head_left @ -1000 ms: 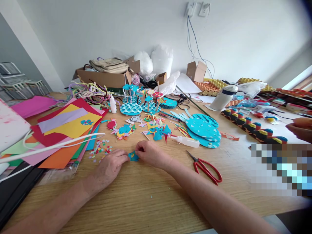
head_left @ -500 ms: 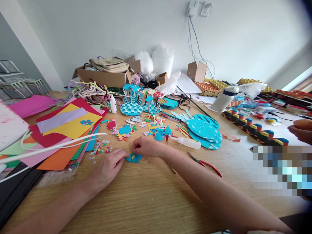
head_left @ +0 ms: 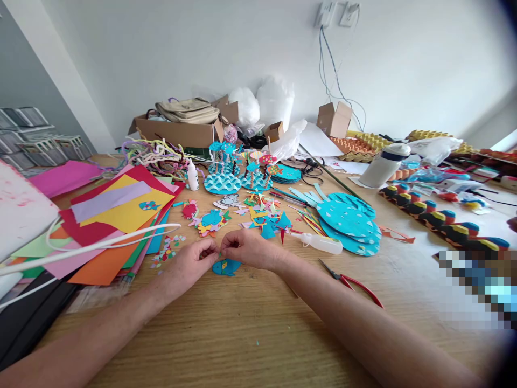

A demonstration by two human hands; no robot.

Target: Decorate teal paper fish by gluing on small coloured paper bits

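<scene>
A blue paper fish (head_left: 228,268) with a yellow stripe lies flat on the wooden table. Just above it, my left hand (head_left: 196,261) is closed in a pinch. The fingertips of my right hand (head_left: 250,250), pinched too, come close to those of the left over the fish's upper edge. Whatever sits between the fingertips is too small or hidden to name. Beyond my hands lie cut paper fish (head_left: 210,219) in a small pile and blue paper scraps (head_left: 269,229). Small paper dots (head_left: 169,248) are scattered left of my left hand.
Red-handled scissors (head_left: 351,283) and a glue bottle (head_left: 321,243) lie to the right, near blue painted discs (head_left: 349,221). Coloured paper sheets (head_left: 103,269) and a white cable (head_left: 121,242) are at left. Wavy blue stands (head_left: 222,183) with fish are behind. Another person's fingertips (head_left: 512,223) show at far right.
My left hand has lifted from the fish's left side, its fingertips now beside those of my right hand. The right fingers have risen slightly off the fish. The whole view has shifted a little.
</scene>
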